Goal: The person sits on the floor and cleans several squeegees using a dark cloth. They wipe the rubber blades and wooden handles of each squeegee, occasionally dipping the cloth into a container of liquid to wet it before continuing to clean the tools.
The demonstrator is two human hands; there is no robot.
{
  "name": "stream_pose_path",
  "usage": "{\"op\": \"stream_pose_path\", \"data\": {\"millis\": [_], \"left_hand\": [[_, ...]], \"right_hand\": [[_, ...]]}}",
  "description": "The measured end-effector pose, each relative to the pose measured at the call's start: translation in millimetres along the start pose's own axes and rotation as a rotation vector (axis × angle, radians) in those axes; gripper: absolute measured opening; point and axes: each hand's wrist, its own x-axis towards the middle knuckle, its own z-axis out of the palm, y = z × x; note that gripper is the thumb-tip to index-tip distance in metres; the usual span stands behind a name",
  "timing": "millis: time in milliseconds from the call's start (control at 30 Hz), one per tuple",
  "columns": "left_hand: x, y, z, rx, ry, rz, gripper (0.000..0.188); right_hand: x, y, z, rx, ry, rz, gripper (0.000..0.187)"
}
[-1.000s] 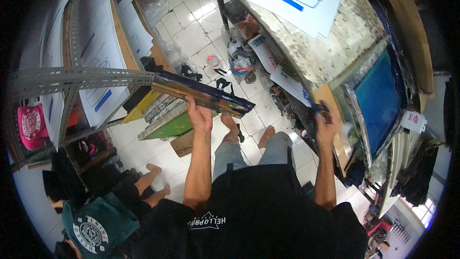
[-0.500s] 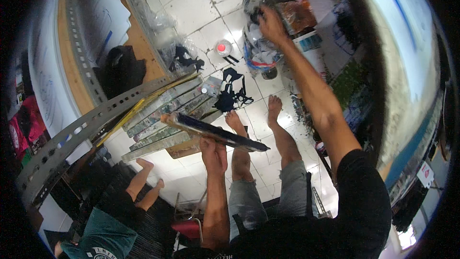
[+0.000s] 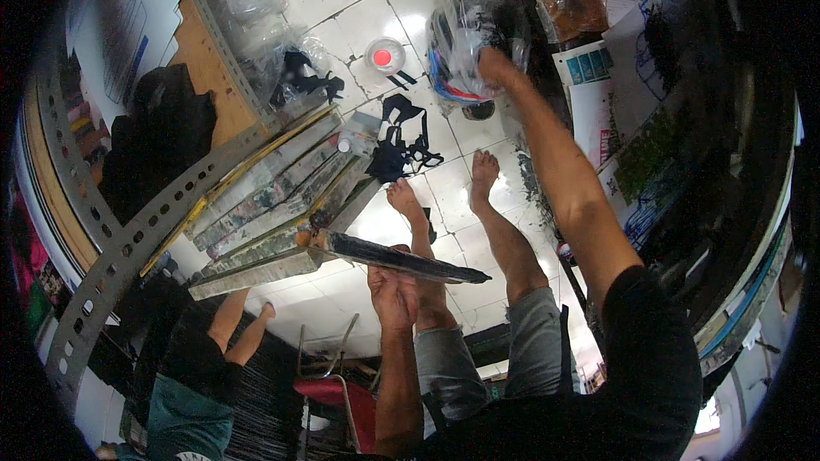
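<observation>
My left hand (image 3: 393,297) is wrapped round a long, narrow, dark-edged frame (image 3: 410,260), seen nearly edge-on. The frame has a wooden corner at its left end and tilts down to the right. My right arm stretches forward, and my right hand (image 3: 497,71) is down in the mouth of a clear plastic bag (image 3: 461,21) lining a bin. Plastic and blur hide its fingers, so what they hold cannot be made out. Dark material shows through the bag. Left of the held frame, several stained frames (image 3: 256,230) stand in a leaning row.
Black cloth scraps (image 3: 401,149) lie on the tiled floor beside a round tub with a red centre (image 3: 383,57). A perforated metal rail (image 3: 184,183) crosses at left. Behind it another person's legs (image 3: 239,329) show. A red chair (image 3: 342,397) stands nearby, and a cluttered bench (image 3: 628,111) is at right.
My right hand has lowered into the bag from above the bin, where it held something dark. The left hand and its frame have shifted slightly right and down as the view moved.
</observation>
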Motion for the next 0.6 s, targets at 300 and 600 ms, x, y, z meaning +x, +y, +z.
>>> {"op": "stream_pose_path", "data": {"millis": [300, 600], "left_hand": [[15.7, 10.7, 6.1, -0.011, -0.208, -0.034, 0.032], [11.4, 10.9, 4.7, -0.002, -0.206, -0.022, 0.030]], "right_hand": [[-66.9, 54.6, 178.9, -0.028, -0.137, -0.225, 0.021], [-140.2, -9.9, 100.2, 0.383, -0.220, 0.208, 0.043]]}}
